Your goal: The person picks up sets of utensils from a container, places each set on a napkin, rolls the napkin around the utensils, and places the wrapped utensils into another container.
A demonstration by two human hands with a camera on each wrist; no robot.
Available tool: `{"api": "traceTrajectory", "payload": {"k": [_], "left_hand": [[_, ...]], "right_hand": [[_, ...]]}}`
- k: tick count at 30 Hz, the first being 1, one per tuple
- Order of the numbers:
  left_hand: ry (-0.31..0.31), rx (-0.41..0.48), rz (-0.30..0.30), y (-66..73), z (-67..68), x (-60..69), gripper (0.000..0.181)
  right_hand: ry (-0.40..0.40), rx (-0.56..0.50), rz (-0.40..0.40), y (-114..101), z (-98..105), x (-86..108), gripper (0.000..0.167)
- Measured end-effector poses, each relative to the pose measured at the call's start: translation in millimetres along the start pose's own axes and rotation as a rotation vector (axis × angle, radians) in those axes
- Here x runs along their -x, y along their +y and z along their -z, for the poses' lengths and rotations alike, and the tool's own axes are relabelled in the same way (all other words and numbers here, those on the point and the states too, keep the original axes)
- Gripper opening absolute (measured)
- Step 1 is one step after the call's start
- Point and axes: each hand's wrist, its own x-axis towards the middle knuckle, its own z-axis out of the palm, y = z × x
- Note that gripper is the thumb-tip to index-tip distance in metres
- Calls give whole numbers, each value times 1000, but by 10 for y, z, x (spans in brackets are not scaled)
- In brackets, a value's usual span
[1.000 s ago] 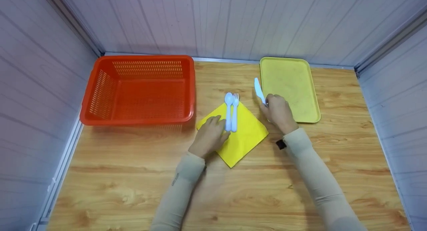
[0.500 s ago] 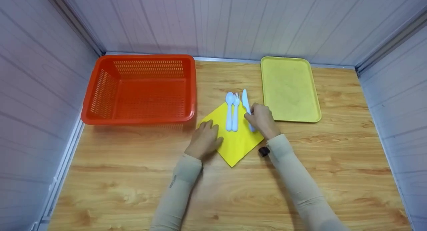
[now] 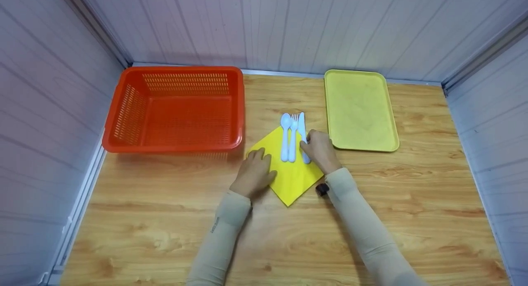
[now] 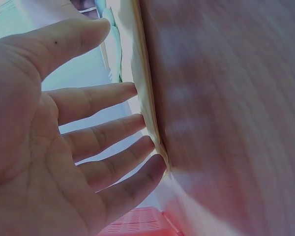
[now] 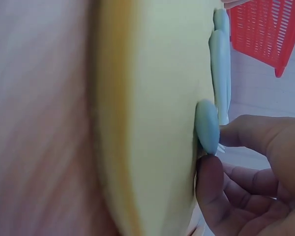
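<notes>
A folded yellow napkin (image 3: pixel 288 185) lies turned like a diamond on the table. On it, side by side, rest a pale blue spoon (image 3: pixel 285 141), a fork (image 3: pixel 293 143) and, to their right, a knife (image 3: pixel 302 127). My right hand (image 3: pixel 321 151) pinches the knife by its handle (image 5: pixel 207 127) between thumb and fingers, low over the napkin. At the napkin's left corner is my left hand (image 3: pixel 253 172); in the left wrist view its fingers are spread, with the fingertips (image 4: pixel 146 142) touching the napkin's edge.
A red-orange plastic basket (image 3: pixel 173 149) with slotted walls stands at the back left. The yellow tray (image 3: pixel 363 112) lies at the back right. Panelled walls (image 3: pixel 284 30) enclose the wooden table (image 3: pixel 161 220) at the back and both sides.
The right hand has carried the knife left from beside the tray and brought it down next to the fork. My left hand has drawn back slightly from the spoon, onto the napkin's left edge.
</notes>
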Motion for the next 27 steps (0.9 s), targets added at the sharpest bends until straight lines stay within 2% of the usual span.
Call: {"api": "traceTrajectory", "payload": {"k": [8, 14, 27], "left_hand": [[34, -4, -30, -15, -12, 34, 57], [29, -14, -41, -21, -16, 25, 57], [12, -16, -37, -35, -15, 28, 60]], "right_hand": [[14, -38, 50, 4, -25, 27, 24], [28, -48, 68, 4, -27, 33, 25], [-2, -105, 39, -20, -24, 48, 27]]}}
